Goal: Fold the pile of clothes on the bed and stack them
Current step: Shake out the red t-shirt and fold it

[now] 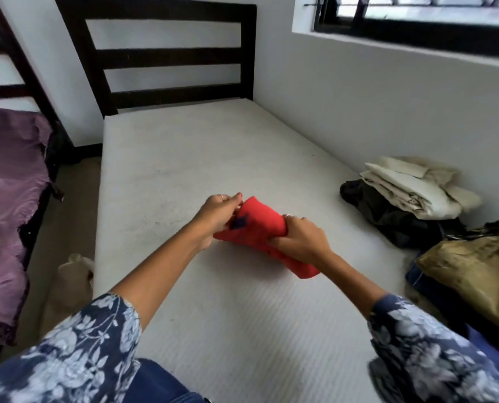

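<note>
White mattress (184, 158) is filling the room ahead of you, its dark slatted headboard (167, 58) standing against the wall. You are holding a red garment (260, 231) bunched at the middle of the bed: your left hand (219, 212) is pinching its far end, your right hand (300, 238) is gripping its near side. Folded cream and dark clothes (411, 190) are lying stacked by the wall at your right, near an olive garment (475, 266).
</note>
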`<state>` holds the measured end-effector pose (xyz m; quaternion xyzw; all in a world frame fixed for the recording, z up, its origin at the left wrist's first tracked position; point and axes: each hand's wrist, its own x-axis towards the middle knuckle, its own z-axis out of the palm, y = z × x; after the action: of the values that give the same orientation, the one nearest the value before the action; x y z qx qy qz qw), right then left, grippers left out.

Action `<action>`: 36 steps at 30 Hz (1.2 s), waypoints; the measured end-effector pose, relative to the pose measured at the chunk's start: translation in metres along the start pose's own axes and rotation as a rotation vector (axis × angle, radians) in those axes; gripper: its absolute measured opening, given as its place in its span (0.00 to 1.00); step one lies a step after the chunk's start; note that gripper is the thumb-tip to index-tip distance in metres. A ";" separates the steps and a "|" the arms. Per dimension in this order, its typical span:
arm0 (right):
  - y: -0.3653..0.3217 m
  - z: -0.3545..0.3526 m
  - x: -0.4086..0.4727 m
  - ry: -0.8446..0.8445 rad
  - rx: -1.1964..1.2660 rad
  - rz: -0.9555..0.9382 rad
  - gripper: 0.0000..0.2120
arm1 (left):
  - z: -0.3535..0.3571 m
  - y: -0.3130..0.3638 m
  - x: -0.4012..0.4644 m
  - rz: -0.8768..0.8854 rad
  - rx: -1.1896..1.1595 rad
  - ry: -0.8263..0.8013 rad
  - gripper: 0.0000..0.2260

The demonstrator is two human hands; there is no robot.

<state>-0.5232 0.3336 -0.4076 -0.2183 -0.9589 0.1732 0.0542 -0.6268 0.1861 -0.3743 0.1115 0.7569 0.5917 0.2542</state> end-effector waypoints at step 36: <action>0.201 -0.007 -0.364 0.696 1.759 1.006 0.21 | 0.222 -0.060 -0.162 0.180 0.633 -0.650 0.15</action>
<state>-0.1140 0.3466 -0.4829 -0.5102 -0.2292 0.7340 0.3853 -0.3671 0.2798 -0.4279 0.4287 0.7686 0.2853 0.3795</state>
